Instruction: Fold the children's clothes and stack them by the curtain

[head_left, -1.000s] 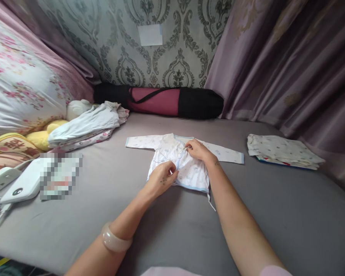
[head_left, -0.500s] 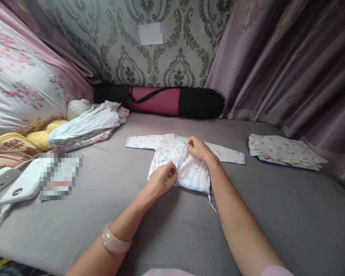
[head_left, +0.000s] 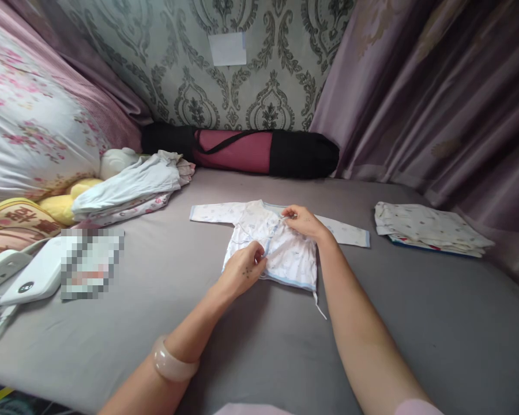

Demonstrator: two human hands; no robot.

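A small white baby shirt [head_left: 285, 256] with light blue trim lies face up, its sleeves spread to both sides. My left hand [head_left: 244, 266] is at the lower front of the shirt, fingers pinched on its blue-edged flap. Near the neckline, my right hand [head_left: 303, 221] pinches the upper front edge or a tie there; the fingertips partly hide it. From the shirt's lower right corner a thin white tie hangs onto the grey sheet.
Folded cloths [head_left: 432, 227] lie at the right. A black and maroon bag [head_left: 233, 151] runs along the wall. Crumpled clothes [head_left: 130, 184], a white power bank [head_left: 41, 274] and a power strip [head_left: 4, 268] are at the left on the grey sheet [head_left: 112, 334].
My right hand has turned slightly and shifted a little to the right at the neckline. My left hand has hardly moved.
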